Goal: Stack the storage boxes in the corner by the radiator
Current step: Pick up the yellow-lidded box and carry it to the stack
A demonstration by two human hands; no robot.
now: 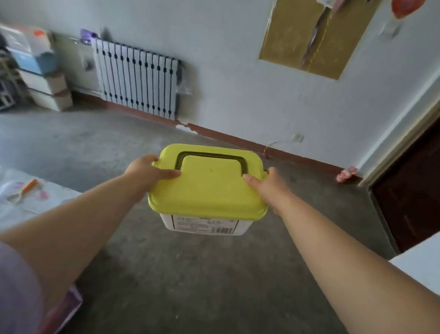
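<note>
Both my hands, left hand (149, 171) and right hand (270, 187), have fingers clamped on the yellow-lidded box (207, 189), held above bare floor (176, 283); radiator (137, 78) and stacked boxes (45, 71) stand well ahead, nothing between

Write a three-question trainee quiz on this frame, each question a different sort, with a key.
1. True or false: the yellow-lidded box rests on the floor.
2. Which hands grip the box? A) left hand only B) right hand only C) both
3. Fill in: the stacked boxes stand to the ____ of the radiator in the picture.

Key: 1 false, it is held in the air; 2 C, one hand at each side of the lid; 3 left.
</note>
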